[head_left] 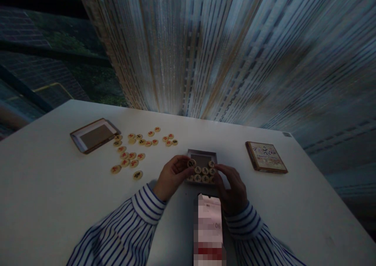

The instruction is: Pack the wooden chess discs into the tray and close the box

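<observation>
My left hand (174,176) pinches a round Chinese chess piece (191,163) with a dark character, over the left side of a small open box (202,152). Rows of similar pieces (205,171) lie face up in the near part of the box, while its far part shows a bare brown bottom. At the box's right side, my right hand (233,187) has its fingertips against another Chinese chess piece (211,164). My right thumb partly covers the pieces at that edge.
Loose pieces with red or dark characters (132,155) lie scattered on the white table (88,191) to the left. Behind them is an open box lid (95,134). A closed patterned box (266,157) lies at right. Between my forearms is a lit phone (210,219). A striped curtain (199,54) hangs behind.
</observation>
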### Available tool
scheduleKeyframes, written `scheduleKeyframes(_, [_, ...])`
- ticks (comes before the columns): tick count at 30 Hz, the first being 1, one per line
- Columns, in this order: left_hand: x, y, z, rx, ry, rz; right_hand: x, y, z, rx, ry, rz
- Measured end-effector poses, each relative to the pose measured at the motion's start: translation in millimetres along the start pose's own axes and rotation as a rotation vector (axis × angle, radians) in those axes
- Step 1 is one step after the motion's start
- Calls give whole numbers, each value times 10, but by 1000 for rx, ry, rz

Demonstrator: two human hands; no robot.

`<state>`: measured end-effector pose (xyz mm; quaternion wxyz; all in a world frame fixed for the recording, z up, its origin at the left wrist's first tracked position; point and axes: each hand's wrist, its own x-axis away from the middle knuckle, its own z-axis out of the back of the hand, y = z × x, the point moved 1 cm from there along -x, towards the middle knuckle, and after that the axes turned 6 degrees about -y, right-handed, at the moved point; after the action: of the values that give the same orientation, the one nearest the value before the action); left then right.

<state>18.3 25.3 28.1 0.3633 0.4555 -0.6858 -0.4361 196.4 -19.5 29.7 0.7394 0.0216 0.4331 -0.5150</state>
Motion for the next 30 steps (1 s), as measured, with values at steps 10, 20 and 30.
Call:
scheduleKeyframes(10, [66, 19, -42, -117, -130, 22, -19, -34, 16, -45, -47, 155])
scheduleKeyframes(20, [122, -24, -83, -148, -294, 13, -19, -86, 11, -51, -69, 238])
scheduleKeyframes(30, [112, -22, -87, -154, -254, -15, -26, -94, 6, -65, -57, 223])
